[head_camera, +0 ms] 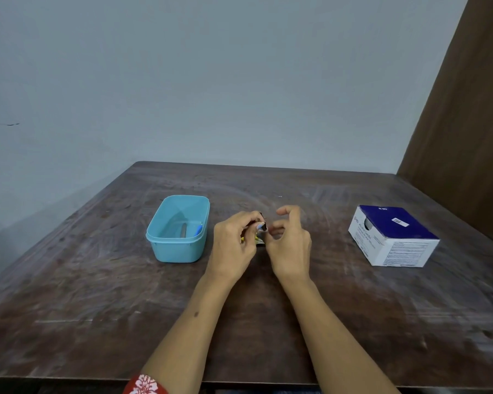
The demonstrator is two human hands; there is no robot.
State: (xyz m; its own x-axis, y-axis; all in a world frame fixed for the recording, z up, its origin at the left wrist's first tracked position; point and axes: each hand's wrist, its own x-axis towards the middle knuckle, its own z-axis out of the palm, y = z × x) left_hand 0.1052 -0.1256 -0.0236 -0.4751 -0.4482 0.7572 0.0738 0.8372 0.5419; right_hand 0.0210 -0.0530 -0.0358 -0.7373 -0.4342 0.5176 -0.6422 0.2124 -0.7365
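Observation:
My left hand (234,240) grips a small dark object (261,227) with yellow and light blue parts, held just above the middle of the brown table (97,294). Most of that object is hidden by my fingers. My right hand (289,243) hovers right beside it, fingers loosely curled and spread, thumb and forefinger close to the object's tip. I cannot tell whether the right fingers touch it.
A light blue plastic tub (180,245) stands left of my hands, with a grey item and a blue item (198,230) inside. A blue and white cardboard box (393,236) sits at the right. A wall runs behind the table, a brown panel on the right.

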